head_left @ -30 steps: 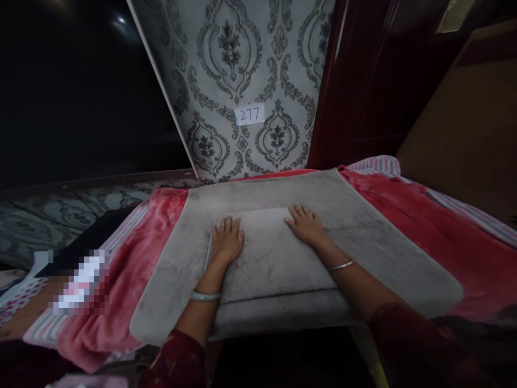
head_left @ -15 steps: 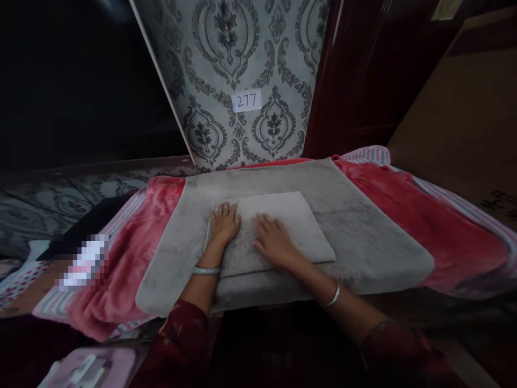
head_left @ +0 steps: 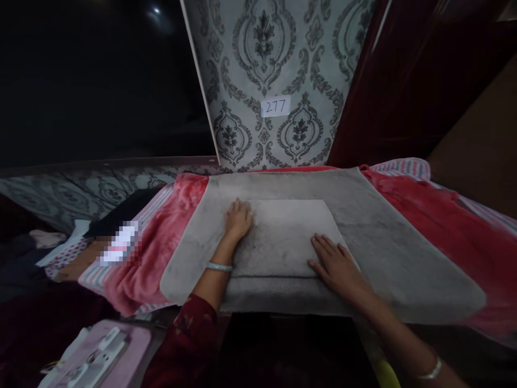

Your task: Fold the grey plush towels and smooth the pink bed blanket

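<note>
A folded grey plush cloth point(head_left: 283, 237) lies flat as a rectangle on a larger grey plush cover point(head_left: 388, 253). At its left edge, my left hand point(head_left: 238, 218) rests palm down with the fingers stretched forward. My right hand point(head_left: 337, 264) lies over the folded cloth's right edge, fingers spread, palm down. Neither hand grasps anything. Parts of both side edges of the folded cloth are hidden under my hands.
Red plush blankets point(head_left: 149, 253) with striped edging hang out on both sides of the grey cover. A dark screen point(head_left: 100, 81) stands at the left, behind. On a pink stool point(head_left: 133, 345) sits a white power strip point(head_left: 100, 355). A cardboard box point(head_left: 480, 140) is at the right.
My right hand has slid from the middle of the folded cloth to its right edge. My left hand stays at the left edge. The camera view has turned somewhat left.
</note>
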Demonstrator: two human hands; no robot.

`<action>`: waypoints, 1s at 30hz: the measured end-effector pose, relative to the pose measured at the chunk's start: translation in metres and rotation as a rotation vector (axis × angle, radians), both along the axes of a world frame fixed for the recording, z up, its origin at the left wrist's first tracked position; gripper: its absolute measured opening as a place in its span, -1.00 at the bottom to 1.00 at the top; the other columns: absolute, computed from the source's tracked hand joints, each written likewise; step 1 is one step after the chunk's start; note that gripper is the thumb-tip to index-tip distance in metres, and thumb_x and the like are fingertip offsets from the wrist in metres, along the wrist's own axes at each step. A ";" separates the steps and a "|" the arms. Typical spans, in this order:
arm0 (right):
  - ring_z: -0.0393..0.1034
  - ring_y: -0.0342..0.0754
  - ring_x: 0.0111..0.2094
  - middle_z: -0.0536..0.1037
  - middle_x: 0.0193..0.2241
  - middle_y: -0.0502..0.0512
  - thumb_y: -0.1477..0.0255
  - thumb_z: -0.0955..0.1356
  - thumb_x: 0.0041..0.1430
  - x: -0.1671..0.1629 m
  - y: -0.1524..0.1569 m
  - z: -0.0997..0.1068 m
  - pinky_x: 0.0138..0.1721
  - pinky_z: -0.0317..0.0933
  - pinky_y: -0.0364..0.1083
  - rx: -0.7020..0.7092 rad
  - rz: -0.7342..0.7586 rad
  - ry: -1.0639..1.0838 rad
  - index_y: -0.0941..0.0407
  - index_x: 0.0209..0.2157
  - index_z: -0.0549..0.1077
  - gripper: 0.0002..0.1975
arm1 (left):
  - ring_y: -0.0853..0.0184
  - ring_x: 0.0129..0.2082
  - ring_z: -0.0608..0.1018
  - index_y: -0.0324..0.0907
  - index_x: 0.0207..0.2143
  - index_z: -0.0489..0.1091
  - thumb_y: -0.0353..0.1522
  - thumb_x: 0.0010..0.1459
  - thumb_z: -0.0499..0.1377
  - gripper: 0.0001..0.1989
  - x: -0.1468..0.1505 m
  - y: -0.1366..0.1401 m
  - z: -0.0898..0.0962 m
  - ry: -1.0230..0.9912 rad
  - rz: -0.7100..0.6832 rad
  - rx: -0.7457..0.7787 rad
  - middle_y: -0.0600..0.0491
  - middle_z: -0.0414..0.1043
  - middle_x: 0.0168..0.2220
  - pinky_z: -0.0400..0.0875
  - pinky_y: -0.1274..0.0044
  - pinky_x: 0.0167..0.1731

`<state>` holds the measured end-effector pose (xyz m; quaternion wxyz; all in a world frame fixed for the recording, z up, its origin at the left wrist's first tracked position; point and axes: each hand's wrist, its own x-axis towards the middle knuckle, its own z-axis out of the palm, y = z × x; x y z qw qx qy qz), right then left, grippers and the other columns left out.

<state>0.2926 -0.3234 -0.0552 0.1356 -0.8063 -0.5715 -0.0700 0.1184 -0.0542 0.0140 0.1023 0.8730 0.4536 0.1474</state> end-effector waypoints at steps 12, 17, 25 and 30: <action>-0.10 0.14 0.46 0.03 0.45 0.31 0.30 0.17 0.46 -0.047 0.197 0.087 0.40 -0.11 0.19 -0.170 0.192 0.151 0.22 0.45 0.09 -0.37 | 0.20 -0.03 0.64 -0.28 0.01 0.57 -0.29 0.32 0.09 -0.63 -0.006 0.075 0.004 -0.094 0.160 -0.263 -0.14 0.64 -0.03 0.43 0.54 -0.16; -0.15 0.16 0.47 0.02 0.46 0.23 0.24 0.12 0.49 -0.063 0.232 0.060 0.41 -0.21 0.27 -0.137 0.282 0.118 0.19 0.45 0.10 -0.39 | 0.12 0.00 0.62 -0.26 -0.06 0.57 -0.21 0.35 0.05 -0.60 -0.001 0.072 -0.007 -0.039 0.200 -0.218 -0.22 0.62 -0.03 0.39 0.47 -0.16; -0.17 0.14 0.47 0.02 0.47 0.20 0.18 0.10 0.49 -0.063 0.233 0.048 0.42 -0.24 0.25 -0.169 0.274 0.111 0.17 0.45 0.09 -0.37 | 0.14 -0.02 0.61 -0.20 -0.09 0.57 -0.19 0.36 0.02 -0.60 -0.002 0.071 -0.013 -0.033 0.229 -0.219 -0.16 0.62 -0.04 0.38 0.47 -0.18; -0.16 0.15 0.47 0.02 0.47 0.21 0.11 0.10 0.49 -0.055 0.229 0.049 0.41 -0.22 0.21 -0.180 0.204 0.097 0.18 0.45 0.10 -0.33 | 0.17 -0.05 0.62 -0.18 -0.14 0.59 -0.17 0.35 0.02 -0.61 -0.004 0.070 -0.010 -0.041 0.225 -0.221 -0.12 0.65 -0.09 0.37 0.49 -0.21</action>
